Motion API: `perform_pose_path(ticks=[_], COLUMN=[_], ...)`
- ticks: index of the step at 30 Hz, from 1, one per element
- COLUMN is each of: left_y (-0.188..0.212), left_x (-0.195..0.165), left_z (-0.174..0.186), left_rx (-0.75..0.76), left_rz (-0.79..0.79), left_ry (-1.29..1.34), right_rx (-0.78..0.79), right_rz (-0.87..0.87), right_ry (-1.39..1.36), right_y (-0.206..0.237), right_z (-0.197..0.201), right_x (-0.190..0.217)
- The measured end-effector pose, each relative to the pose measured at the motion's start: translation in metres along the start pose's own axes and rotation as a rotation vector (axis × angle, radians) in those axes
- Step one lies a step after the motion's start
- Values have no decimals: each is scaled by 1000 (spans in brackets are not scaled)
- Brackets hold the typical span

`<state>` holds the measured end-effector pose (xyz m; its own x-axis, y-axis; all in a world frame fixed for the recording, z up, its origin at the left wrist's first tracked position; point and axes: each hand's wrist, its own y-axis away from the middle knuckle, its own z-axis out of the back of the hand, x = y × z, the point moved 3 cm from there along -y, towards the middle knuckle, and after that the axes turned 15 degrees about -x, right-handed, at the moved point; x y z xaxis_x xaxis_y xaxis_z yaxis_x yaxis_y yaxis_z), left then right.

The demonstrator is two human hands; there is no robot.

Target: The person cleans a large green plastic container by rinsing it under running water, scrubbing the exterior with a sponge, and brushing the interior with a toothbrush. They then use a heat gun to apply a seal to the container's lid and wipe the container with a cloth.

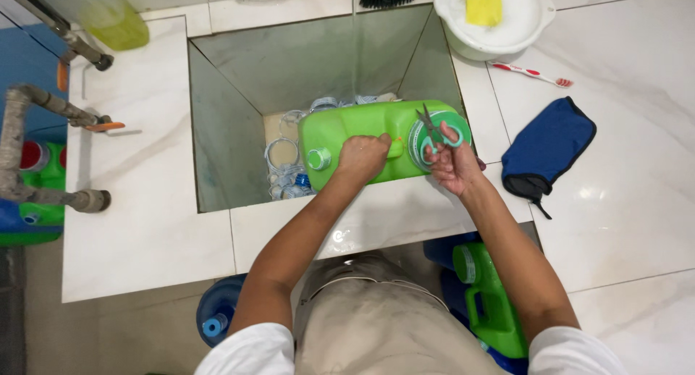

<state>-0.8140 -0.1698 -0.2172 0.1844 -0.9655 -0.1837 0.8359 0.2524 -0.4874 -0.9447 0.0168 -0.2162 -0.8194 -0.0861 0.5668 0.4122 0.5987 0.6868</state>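
A white marble-look bench (145, 223) fills most of the view, with a deep square stainless sink (239, 93) sunk into its middle. Lying on its side across the sink's front right corner, partly over the basin and partly on the rim, is a bright green plastic jerrycan (362, 132) with a round green-and-white label (434, 132) on its upward face and a screw cap (318, 158) pointing toward the person. The left hand (362, 158) is closed over the jerrycan's moulded handle, pressing the can down. The right hand (452, 165) has its fingers through the teal loops of a pair of scissors (434, 132), whose blades, slightly parted, point away from the person and rest against the label. Down in the sink, behind and under the can, lies a heap of clear plastic rings and blue bottle caps (286, 169). On the bench to the right sits a dark blue pouch (550, 147) with black edging, and beyond it a white-and-red toothbrush (532, 73). At the top edge stands a white basin (499, 27) holding a yellow sponge (483, 3). Below the bench, near the person's right side, another green jerrycan (496, 302) stands on the floor.
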Motion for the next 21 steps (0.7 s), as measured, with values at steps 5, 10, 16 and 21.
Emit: perform_pose_path(ticks=[5, 10, 16, 21], left_y=[-3, 3, 5, 6], left_x=[2, 2, 2, 4], left_z=[-2, -8, -17, -20], left_rx=[-1, -36, -28, -55], left_rz=[-19, -2, -29, -21], left_ry=[-3, 32, 1, 30], right_rx=[100, 91, 56, 105], right_rz=[-79, -94, -20, -86], right_ry=[-60, -152, -175, -259], right_y=[30, 21, 10, 25], right_z=[12, 15, 2, 25], right_x=[7, -3, -3, -3])
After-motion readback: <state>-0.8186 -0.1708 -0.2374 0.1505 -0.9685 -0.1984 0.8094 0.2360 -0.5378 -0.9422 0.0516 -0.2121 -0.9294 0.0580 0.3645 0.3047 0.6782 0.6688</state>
